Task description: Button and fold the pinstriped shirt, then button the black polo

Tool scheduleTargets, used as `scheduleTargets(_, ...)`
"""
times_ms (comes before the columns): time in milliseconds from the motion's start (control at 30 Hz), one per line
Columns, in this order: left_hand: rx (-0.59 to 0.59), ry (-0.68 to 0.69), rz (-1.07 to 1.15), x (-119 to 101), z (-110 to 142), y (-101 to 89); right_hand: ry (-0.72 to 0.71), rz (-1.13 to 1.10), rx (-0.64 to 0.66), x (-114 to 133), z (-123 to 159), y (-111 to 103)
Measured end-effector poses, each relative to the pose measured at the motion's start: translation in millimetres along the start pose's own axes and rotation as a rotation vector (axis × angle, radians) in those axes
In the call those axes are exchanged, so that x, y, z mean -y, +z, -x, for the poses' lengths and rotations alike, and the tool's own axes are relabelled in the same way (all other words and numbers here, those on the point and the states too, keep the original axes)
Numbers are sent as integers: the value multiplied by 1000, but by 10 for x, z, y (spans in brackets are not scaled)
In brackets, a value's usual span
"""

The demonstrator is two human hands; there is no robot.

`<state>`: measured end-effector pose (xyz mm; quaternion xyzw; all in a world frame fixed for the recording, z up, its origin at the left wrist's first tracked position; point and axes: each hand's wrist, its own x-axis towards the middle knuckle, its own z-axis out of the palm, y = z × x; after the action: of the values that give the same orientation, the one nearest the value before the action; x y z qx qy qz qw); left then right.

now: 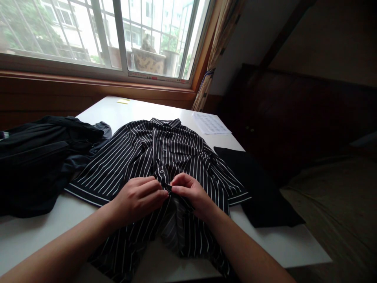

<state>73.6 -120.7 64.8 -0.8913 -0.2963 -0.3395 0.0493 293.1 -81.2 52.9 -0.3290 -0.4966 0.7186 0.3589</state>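
Observation:
A black shirt with white stripes [188, 153] lies front side up on the white table [141, 106], its collar [165, 122] toward the window and its sleeves spread to both sides. My left hand [141, 196] pinches one front edge of the shirt at the middle. Close against it, my right hand [190, 192] pinches the fabric from the other side. Between the fingertips the cloth is bunched, and a button there cannot be made out. Buttons show on the placket above my hands. Below them the two front panels hang apart, with the inside visible.
Dark clothes [35, 157] are heaped on the left of the table. A black folded cloth [256, 184] lies at the right edge. Printed paper sheets [210, 123] and a yellow note [123, 101] rest near the far side, below the window [88, 35]. A curtain [218, 51] hangs beside it.

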Motion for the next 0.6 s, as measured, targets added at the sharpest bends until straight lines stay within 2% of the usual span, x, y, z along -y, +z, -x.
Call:
scheduleTargets(267, 19, 16, -25, -2, 12, 23, -15, -37, 17, -16, 1, -7)
scheduleTargets(600, -6, 33, -34, -4, 30, 7, 37, -131, 9, 28, -9, 13)
